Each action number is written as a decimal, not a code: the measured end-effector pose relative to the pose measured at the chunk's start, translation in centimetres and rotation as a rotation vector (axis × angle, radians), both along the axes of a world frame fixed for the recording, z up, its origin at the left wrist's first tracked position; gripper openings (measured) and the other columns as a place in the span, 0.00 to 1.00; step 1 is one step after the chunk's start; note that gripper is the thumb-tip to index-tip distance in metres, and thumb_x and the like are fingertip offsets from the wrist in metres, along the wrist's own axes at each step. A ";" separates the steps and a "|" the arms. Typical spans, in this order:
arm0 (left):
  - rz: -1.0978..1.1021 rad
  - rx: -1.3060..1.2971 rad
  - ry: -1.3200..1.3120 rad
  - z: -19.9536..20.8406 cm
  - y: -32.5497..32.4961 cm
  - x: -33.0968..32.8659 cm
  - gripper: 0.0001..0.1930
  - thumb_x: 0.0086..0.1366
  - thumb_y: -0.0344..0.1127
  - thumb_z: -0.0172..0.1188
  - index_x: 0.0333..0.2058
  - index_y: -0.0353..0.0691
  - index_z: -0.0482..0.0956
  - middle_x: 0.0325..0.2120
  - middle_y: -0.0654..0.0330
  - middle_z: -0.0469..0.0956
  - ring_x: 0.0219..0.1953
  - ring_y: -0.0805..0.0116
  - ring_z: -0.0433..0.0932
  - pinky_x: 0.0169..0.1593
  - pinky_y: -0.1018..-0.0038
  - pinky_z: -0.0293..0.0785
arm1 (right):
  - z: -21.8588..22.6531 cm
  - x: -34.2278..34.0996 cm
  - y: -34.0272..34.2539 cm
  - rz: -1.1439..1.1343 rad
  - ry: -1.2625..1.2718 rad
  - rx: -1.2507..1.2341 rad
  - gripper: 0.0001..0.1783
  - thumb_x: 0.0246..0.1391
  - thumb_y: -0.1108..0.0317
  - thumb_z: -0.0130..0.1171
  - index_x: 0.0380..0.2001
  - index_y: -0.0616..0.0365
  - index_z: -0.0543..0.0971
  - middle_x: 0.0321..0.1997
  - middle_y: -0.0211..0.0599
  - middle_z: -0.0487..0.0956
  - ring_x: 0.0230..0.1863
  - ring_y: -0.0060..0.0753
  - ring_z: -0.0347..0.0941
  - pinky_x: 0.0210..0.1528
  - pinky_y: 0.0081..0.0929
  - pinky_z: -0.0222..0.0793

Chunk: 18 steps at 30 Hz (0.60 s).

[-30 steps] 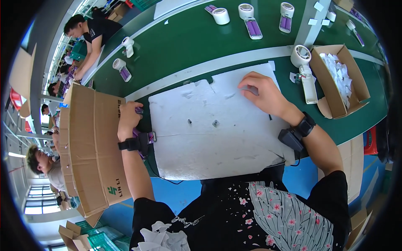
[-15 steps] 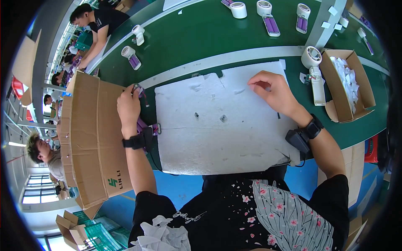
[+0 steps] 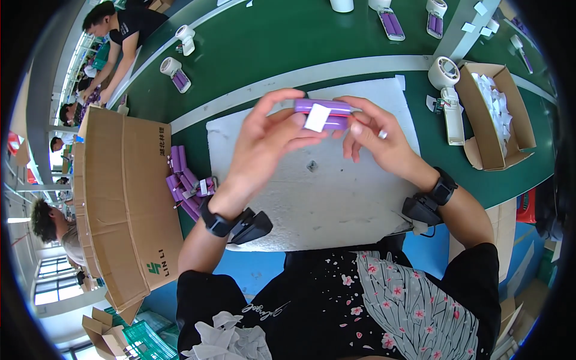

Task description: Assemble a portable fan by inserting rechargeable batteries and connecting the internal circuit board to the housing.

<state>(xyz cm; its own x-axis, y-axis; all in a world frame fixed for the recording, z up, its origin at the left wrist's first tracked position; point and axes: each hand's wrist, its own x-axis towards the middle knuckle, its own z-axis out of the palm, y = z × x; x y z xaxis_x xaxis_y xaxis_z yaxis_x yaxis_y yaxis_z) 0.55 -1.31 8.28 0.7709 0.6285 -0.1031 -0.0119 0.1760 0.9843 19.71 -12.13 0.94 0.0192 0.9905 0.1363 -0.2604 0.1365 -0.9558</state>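
A purple two-cell battery pack point(image 3: 334, 122) with a white square patch on its side is held up above a white foam board point(image 3: 270, 210). My left hand point(image 3: 261, 141) grips its left end, thumb along the front and fingers behind and below. At the other end, my right hand point(image 3: 381, 135) pinches the pack between thumb and fingers; its exact contact there is partly hidden. Several more purple battery packs point(image 3: 183, 177) lie in a heap left of the board, beside my left forearm.
A tall cardboard box point(image 3: 135, 198) stands at left. On the right, an open carton point(image 3: 522, 114) holds white paper pieces, near a white handheld fan casing point(image 3: 451, 114). More fan casings point(image 3: 390, 21) lie across the green table point(image 3: 270, 48). A co-worker point(image 3: 123, 42) leans in at far left.
My left hand has come from the battery heap to above the board, bringing a pack with it. The right hand has closed on the pack's other end. The whole view has shifted slightly.
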 end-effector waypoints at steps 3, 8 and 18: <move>-0.092 -0.054 0.039 -1.6 0.9 2.0 0.16 0.70 0.33 0.52 0.54 0.35 0.70 0.47 0.50 0.77 0.44 0.59 0.81 0.50 0.67 0.79 | -0.4 0.4 0.4 -0.104 0.091 -0.061 0.22 0.67 0.61 0.48 0.59 0.59 0.67 0.39 0.36 0.77 0.30 0.24 0.75 0.29 0.20 0.72; -0.293 0.099 0.168 -2.4 5.5 4.7 0.17 0.66 0.33 0.57 0.52 0.35 0.72 0.41 0.53 0.79 0.41 0.63 0.82 0.46 0.70 0.80 | -2.0 1.6 1.2 -0.243 0.237 -0.153 0.19 0.67 0.64 0.46 0.58 0.59 0.68 0.39 0.35 0.76 0.28 0.23 0.73 0.28 0.20 0.71; 0.690 1.121 1.006 -9.3 34.2 0.7 0.34 0.49 0.51 0.65 0.55 0.46 0.72 0.49 0.42 0.74 0.55 0.45 0.70 0.58 0.58 0.67 | -1.6 1.7 1.8 -0.183 0.195 -0.140 0.17 0.60 0.75 0.50 0.52 0.59 0.72 0.37 0.34 0.76 0.30 0.21 0.72 0.29 0.19 0.67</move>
